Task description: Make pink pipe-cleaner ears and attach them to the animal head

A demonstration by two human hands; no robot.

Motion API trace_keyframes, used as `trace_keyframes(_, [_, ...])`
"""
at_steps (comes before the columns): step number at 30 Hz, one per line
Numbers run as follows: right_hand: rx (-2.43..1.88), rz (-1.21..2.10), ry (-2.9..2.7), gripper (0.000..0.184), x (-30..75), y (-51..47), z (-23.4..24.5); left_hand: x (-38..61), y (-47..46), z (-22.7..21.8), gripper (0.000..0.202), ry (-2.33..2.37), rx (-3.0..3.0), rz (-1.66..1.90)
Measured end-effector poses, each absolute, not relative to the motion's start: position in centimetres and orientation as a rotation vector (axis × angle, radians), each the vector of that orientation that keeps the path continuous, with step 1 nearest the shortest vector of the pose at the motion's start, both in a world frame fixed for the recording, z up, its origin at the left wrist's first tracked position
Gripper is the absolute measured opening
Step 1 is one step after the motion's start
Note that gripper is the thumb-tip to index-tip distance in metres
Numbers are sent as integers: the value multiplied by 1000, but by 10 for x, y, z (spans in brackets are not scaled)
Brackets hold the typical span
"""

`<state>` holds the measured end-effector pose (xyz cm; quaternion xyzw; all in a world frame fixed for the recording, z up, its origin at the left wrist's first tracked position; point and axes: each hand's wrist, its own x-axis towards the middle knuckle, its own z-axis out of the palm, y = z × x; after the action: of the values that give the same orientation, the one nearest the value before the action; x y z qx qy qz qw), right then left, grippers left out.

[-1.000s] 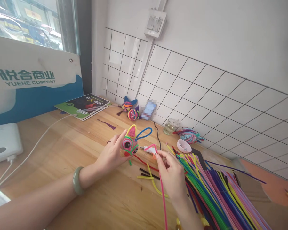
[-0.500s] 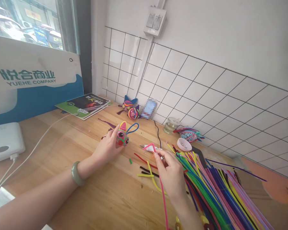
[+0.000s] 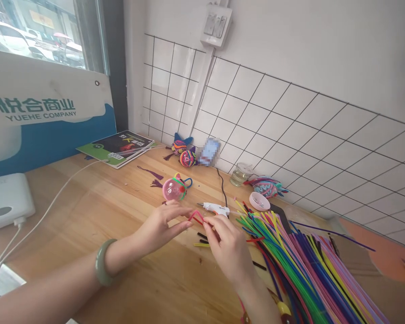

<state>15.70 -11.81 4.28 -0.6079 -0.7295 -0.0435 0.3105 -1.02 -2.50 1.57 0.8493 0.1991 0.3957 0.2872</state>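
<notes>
A light wooden tabletop point(image 3: 97, 211) fills the lower half of the frame. A wide fan of multicoloured pipe cleaners point(image 3: 310, 274) is spread across the lower right. A white power bank point(image 3: 5, 204) with a white cable is seen at the left edge. The left hand point(image 3: 162, 225), at centre frame, is positioned with fingers extended and pinched on one end of a bent pink pipe cleaner point(image 3: 197, 217). The right hand point(image 3: 227, 249), just right of it, is closed on the other end of the same pink pipe cleaner. A white glue gun point(image 3: 216, 208) is laid just above the right hand. A pink round pipe-cleaner figure point(image 3: 175, 188) is set on the tabletop, above the left hand and apart from it.
</notes>
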Motion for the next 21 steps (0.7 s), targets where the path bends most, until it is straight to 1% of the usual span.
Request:
trace_keyframes(3, [-1591, -149, -2019, 18, 154, -118, 42, -5, -31, 12, 23, 631, 2014, 900])
trace_keyframes(6, [-1579, -154, -2012, 18, 152, -117, 40, -3, -31, 9, 26, 639, 1832, 773])
trace_keyframes(8, [-1573, -102, -1973, 18, 150, -116, 38, -3, -32, 10, 28, 621, 1783, 714])
trace_keyframes(12, [-1568, 10, -1951, 19, 148, -116, 35, -3, -34, 12, 27, 573, 1864, 672])
trace_keyframes(18, [-1587, -98, -2133, 22, 155, -117, 36, -5, -33, 14, 22, 506, 2108, 639])
trace_keyframes(21, [-1611, -94, -2239, 23, 160, -117, 39, -7, -32, 14, 22, 525, 2278, 662])
